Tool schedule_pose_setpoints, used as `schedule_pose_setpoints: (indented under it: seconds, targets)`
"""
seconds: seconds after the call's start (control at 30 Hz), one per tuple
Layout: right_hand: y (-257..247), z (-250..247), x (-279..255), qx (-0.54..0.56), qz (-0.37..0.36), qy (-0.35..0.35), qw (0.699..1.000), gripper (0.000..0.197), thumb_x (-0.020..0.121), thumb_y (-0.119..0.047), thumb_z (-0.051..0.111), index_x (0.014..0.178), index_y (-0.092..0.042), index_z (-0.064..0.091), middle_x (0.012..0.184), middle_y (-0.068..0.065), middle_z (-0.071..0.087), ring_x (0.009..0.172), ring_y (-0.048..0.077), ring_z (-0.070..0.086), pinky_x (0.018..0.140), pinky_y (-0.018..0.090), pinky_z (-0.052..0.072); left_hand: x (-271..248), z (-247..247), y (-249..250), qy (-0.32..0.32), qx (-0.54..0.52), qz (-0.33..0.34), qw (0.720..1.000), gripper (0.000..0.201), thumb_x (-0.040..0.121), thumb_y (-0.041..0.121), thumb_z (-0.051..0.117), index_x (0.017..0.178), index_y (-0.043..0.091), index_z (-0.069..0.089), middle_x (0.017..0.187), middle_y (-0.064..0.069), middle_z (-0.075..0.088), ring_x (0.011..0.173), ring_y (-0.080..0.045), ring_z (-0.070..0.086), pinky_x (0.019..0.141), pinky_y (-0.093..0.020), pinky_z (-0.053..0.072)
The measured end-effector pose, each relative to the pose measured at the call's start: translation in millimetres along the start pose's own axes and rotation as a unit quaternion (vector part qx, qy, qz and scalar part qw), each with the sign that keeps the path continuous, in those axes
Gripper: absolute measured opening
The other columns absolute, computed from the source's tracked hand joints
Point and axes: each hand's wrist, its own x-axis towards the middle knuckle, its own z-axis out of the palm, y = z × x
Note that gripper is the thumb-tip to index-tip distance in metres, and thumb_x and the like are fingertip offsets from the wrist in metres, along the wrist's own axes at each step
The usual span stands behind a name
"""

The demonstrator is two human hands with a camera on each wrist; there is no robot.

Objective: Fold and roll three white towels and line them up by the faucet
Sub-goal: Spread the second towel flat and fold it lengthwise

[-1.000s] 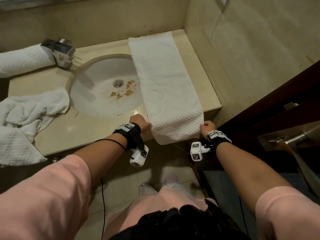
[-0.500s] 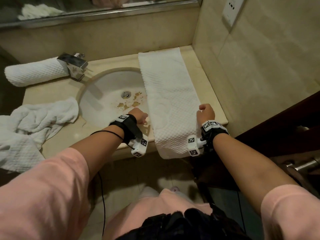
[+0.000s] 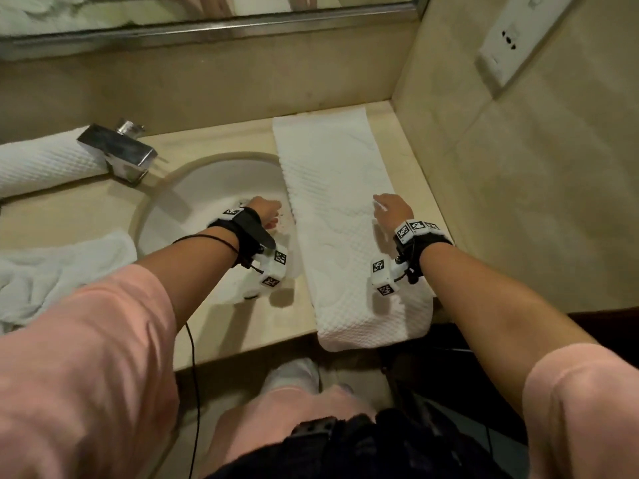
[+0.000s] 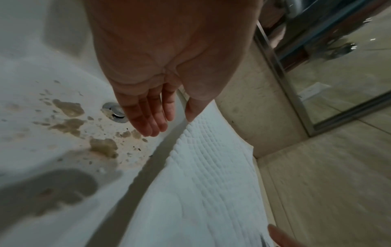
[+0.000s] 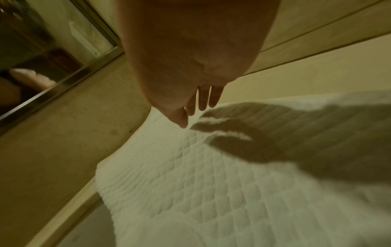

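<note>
Brown stains spot the sink (image 3: 193, 188); both hands' grips, left (image 3: 264, 214) and right (image 3: 392, 210), hang open over the folded towel (image 3: 339, 216), holding nothing.

White diamond-quilted towel (image 3: 345, 236), beige counter (image 3: 221, 326), brown-stained white basin (image 3: 193, 198), pink sleeves (image 3: 86, 357).

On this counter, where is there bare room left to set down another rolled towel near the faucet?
Bare counter runs along the back wall between the faucet and the flat towel, behind the sink. A thin strip lies right of the flat towel by the side wall. Left of the faucet is crowded: a rolled towel behind, a crumpled towel in front.
</note>
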Motion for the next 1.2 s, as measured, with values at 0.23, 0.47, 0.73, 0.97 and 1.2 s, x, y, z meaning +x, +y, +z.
schedule_pose_setpoints:
  seconds: [0.23, 0.47, 0.73, 0.97, 1.2]
  targets:
    - [3.7, 29.7, 21.8, -0.111, -0.013, -0.144, 0.983, 0.074, 0.102, -0.043, 0.031, 0.152, -0.01, -0.012, 0.158, 0.006, -0.022, 0.147, 0.022, -0.014, 0.118, 0.039, -0.004, 57.6, -1.6, 42.8, 0.012, -0.001, -0.012, 1.0, 0.023, 0.098, 0.016, 0.047, 0.08, 0.004, 0.055, 0.08, -0.01, 0.052, 0.066, -0.022, 0.049, 0.071, -0.032, 0.047]
    - [-2.1, 24.6, 46.5, -0.097, 0.015, -0.123, 0.988, 0.073, 0.102, -0.041, 0.031, 0.152, -0.009, -0.011, 0.158, 0.007, -0.021, 0.147, 0.023, -0.015, 0.118, 0.04, -0.005, 90.5, 1.3, 62.5, -0.015, 0.035, -0.011, 0.999, 0.05, 0.095, 0.039, 0.051, 0.122, -0.003, 0.053, 0.109, -0.015, 0.06, 0.093, -0.029, 0.058, 0.094, -0.037, 0.047]
    - [-7.8, 23.2, 64.6, -0.084, 0.017, -0.089, 0.992, 0.071, 0.102, -0.038, 0.03, 0.151, -0.007, -0.011, 0.158, 0.009, -0.021, 0.147, 0.023, -0.016, 0.119, 0.04, -0.007, 101.8, 2.1, 79.9, 0.068, 0.15, 0.031, 0.986, 0.047, 0.099, 0.038, 0.041, 0.133, 0.007, 0.05, 0.135, -0.014, 0.053, 0.122, -0.033, 0.051, 0.105, -0.039, 0.04]
    - [-23.8, 6.4, 106.9, -0.07, 0.035, -0.091, 0.993, 0.069, 0.103, -0.038, 0.028, 0.151, -0.004, -0.008, 0.158, 0.011, -0.018, 0.147, 0.025, -0.013, 0.119, 0.039, -0.002, 115.8, 10.6, 75.9, 0.109, 0.173, 0.037, 0.978, 0.043, 0.1, 0.028, 0.042, 0.127, -0.003, 0.053, 0.131, -0.021, 0.054, 0.119, -0.036, 0.052, 0.097, -0.036, 0.041]
    - [-37.4, -5.4, 141.5, -0.102, 0.027, -0.09, 0.99, 0.068, 0.103, -0.037, 0.027, 0.151, -0.003, -0.008, 0.158, 0.013, -0.018, 0.147, 0.027, -0.012, 0.119, 0.039, -0.001, 126.0, 5.0, 80.9, 0.099, 0.22, 0.033, 0.97, 0.035, 0.096, 0.024, 0.045, 0.113, -0.003, 0.058, 0.116, -0.019, 0.061, 0.105, -0.035, 0.059, 0.086, -0.038, 0.049]
